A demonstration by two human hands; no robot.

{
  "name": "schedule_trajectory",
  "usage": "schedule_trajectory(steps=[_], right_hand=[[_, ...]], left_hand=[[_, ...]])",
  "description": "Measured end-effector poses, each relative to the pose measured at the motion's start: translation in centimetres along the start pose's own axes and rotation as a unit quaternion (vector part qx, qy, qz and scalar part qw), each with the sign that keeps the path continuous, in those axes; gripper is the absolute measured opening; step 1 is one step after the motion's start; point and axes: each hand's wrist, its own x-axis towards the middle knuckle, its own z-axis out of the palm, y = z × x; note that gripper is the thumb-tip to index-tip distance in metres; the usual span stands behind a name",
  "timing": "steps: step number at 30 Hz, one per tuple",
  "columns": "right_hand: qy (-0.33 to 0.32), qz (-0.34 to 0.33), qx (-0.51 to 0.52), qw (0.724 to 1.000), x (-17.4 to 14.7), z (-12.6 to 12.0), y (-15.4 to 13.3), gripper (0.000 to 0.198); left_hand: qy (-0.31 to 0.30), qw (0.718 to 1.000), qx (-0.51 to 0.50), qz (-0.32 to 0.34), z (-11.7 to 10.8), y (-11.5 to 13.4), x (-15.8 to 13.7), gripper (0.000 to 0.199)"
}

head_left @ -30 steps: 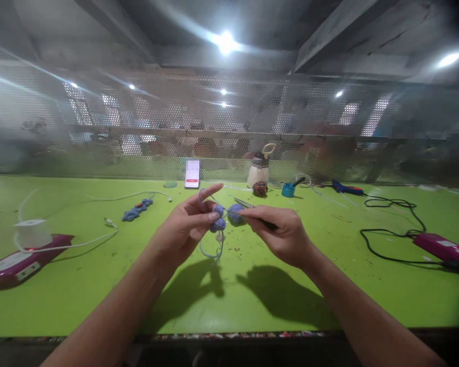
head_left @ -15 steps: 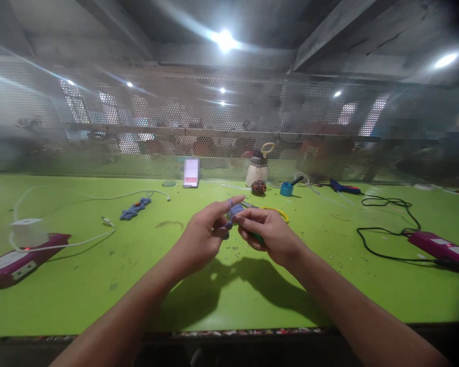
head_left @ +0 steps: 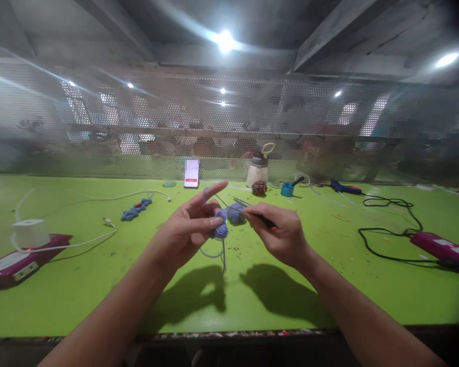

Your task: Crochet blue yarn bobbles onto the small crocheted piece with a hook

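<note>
My left hand [head_left: 189, 227] pinches a small blue-purple crochet piece [head_left: 221, 229] between thumb and fingers. Its index finger points out with yarn looped round it, and a loose yarn tail [head_left: 224, 260] dangles below the piece. In my right hand [head_left: 279, 229] is a crochet hook [head_left: 266, 220] with a dark handle, its thin shaft reaching left toward the crochet piece. Whether the hook's tip sits in a stitch I cannot tell. Behind, between the hands, lies a ball of blue-purple yarn [head_left: 236, 214]. Scissors [head_left: 241, 201] are mostly hidden behind my right hand.
A blue crocheted strip [head_left: 136, 209] lies at left, near a white cable and a purple power strip [head_left: 26, 260]. At the back stand a phone [head_left: 192, 173], a bottle [head_left: 257, 171], a dark multicoloured ball [head_left: 259, 188] and a teal container [head_left: 287, 189]. Another power strip [head_left: 439, 247] lies right.
My hands have moved apart, the left one leftward and the right one slightly right. The crochet piece, the hook and the yarn ball show more plainly now.
</note>
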Motion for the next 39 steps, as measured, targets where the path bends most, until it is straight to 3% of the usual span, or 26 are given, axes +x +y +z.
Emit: schedule_trajectory(steps=[3, 6, 9, 11, 18, 23, 26, 29, 31, 35, 39], right_hand=[[-0.014, -0.02, -0.001, 1.0, 0.0, -0.3, 0.1, 0.012], [-0.03, 0.084, 0.128, 0.988, -0.2, 0.0, 0.2, 0.009], [-0.054, 0.189, 0.276, 0.941, -0.3, 0.6, 0.5, 0.013], [-0.051, 0.222, 0.314, 0.922, -0.3, 0.9, 0.7, 0.013], [-0.07, 0.251, 0.31, 0.914, 0.2, 0.7, 0.9, 0.019], [-0.098, 0.274, 0.276, 0.916, 0.4, 0.4, 0.8, 0.019], [-0.085, 0.311, 0.299, 0.898, 0.4, 0.8, 0.7, 0.019], [-0.057, 0.363, 0.373, 0.852, 0.2, 1.5, 0.6, 0.019], [-0.035, 0.371, 0.424, 0.826, 0.0, 1.9, 0.5, 0.02], [-0.009, 0.329, 0.45, 0.83, -0.2, 2.2, 0.3, 0.017], [-0.008, 0.301, 0.438, 0.847, -0.2, 2.1, 0.1, 0.015]], left_hand=[[0.024, 1.0, -0.011, 0.014, -0.3, 0.0, 0.2, 0.048], [0.025, 0.999, 0.028, 0.004, -0.6, -0.4, 0.6, 0.04], [0.005, 0.995, 0.093, -0.033, -0.7, -1.0, 0.9, 0.038], [-0.008, 0.993, 0.11, -0.05, -0.7, -1.1, 0.9, 0.038], [-0.028, 0.995, 0.068, -0.072, -0.8, -1.1, 0.8, 0.055], [-0.066, 0.989, 0.125, -0.039, -0.7, -1.5, 0.8, 0.059], [-0.064, 0.983, 0.175, 0.005, -0.4, -1.7, 0.8, 0.047], [-0.052, 0.973, 0.219, 0.055, -0.2, -1.8, 0.9, 0.021], [-0.039, 0.979, 0.19, 0.066, -0.2, -1.9, 0.9, 0.006], [-0.015, 0.997, 0.065, 0.03, -0.3, -1.7, 0.8, 0.021], [-0.06, 0.998, 0.031, 0.002, 0.1, -1.4, 0.4, 0.08]])
